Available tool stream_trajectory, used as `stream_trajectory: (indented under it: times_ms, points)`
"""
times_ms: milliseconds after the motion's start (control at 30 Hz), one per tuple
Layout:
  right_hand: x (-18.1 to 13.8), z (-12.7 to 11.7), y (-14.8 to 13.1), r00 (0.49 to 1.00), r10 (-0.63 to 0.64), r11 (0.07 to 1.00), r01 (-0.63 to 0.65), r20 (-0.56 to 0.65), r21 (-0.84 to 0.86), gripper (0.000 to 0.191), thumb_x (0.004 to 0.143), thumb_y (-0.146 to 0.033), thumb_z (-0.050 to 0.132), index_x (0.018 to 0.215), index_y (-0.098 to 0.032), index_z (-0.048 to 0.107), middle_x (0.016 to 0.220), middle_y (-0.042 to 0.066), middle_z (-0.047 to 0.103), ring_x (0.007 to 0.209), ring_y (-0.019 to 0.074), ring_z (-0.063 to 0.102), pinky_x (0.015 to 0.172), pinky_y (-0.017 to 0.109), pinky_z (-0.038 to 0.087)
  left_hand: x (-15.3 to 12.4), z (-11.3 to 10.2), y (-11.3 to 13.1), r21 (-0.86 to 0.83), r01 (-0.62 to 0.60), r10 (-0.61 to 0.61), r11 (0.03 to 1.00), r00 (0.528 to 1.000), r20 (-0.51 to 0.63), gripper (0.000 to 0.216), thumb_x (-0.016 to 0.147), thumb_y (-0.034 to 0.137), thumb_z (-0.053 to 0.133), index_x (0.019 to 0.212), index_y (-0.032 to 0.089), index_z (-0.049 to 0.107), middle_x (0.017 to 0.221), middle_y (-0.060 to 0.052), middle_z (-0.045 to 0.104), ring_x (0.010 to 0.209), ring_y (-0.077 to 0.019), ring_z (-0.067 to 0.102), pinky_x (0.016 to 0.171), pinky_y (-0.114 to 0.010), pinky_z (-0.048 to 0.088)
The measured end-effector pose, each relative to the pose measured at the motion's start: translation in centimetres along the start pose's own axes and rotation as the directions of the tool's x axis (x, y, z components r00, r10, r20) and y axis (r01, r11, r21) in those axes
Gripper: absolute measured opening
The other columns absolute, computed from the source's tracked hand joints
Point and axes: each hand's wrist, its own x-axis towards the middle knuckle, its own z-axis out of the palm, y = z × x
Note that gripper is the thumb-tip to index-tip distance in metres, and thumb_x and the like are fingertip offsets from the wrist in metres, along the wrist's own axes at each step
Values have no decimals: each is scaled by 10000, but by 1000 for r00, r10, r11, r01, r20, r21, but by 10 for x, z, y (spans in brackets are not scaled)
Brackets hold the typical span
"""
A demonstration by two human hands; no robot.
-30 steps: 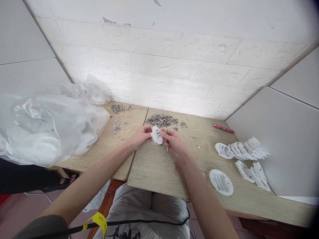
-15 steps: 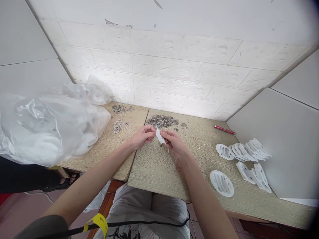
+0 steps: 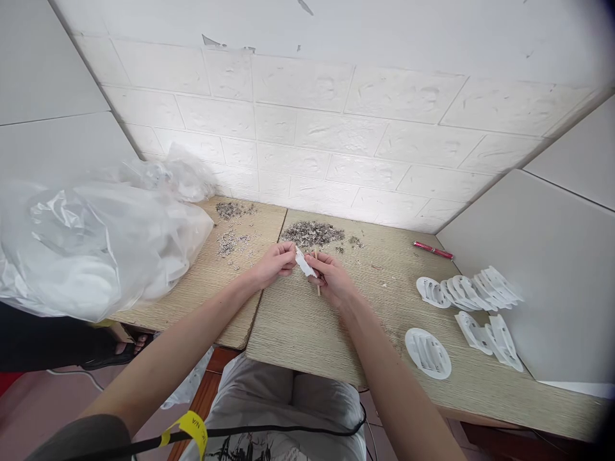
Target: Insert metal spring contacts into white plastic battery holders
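White plastic piece [image 3: 304, 264] held up off the table [image 3: 298, 326], between the two hands, tilted nearly edge-on to the camera; right hand [image 3: 334, 276] clamped on it, thumb against its near side, with a thin wooden stick [image 3: 318, 290] also kept in the same grasp, presumably so it need not be put down. Left hand [image 3: 276, 264] fingers curled together at the piece's upper end; cannot tell whether they pinch it or only touch. Dark metal pile [image 3: 312, 234] just beyond, likely there for short reach; smaller metal heaps [image 3: 231, 244] lie further left, past the table seam. To the right, overlapping white discs [image 3: 464, 292] lean in a row, perhaps to save room by the side panel [image 3: 542, 269]; one disc [image 3: 428, 353] lies flat nearer the body. Red pen [image 3: 433, 250] behind the row. Big clear bag [image 3: 106, 243] crowds the left side, covering much of that tabletop; black cable [image 3: 288, 427] crosses the lap, below the work
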Motion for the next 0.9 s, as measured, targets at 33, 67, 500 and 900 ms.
stream_trajectory:
  times_ms: [33,67,500,900]
  points:
    - [0,0,0,1000,-3,1000,3,0,7,367,636,-403,807,627,-164,529,546,-61,375,462,34,237,391,212,119,0,0,0,1,-3,3,1000,1000,-1,358,705,271,679,612,172,348,535,78,265,448,-20,190,424,-171,107]
    - [0,0,-1,1000,-6,1000,6,1,14,370,635,-404,809,627,-166,526,544,-61,374,462,34,238,390,208,122,0,0,-1,6,-5,5,1000,1000,-8,359,700,280,686,613,170,355,536,76,279,448,-19,197,422,-171,110]
    - [-3,-6,-7,983,-127,987,112,-133,-118,290,669,-385,779,672,-166,588,534,-61,336,471,51,230,407,226,134,-3,2,8,207,-92,139,974,965,-224,294,747,422,641,858,152,603,664,15,506,512,-66,384,429,-189,260]
    - [-2,-3,-3,990,-115,985,103,-81,-141,289,660,-400,783,656,-164,616,511,-56,364,460,56,233,431,244,122,-2,-4,-4,770,-299,450,564,893,17,88,753,177,574,820,180,631,766,-13,570,658,-120,469,580,-226,343]
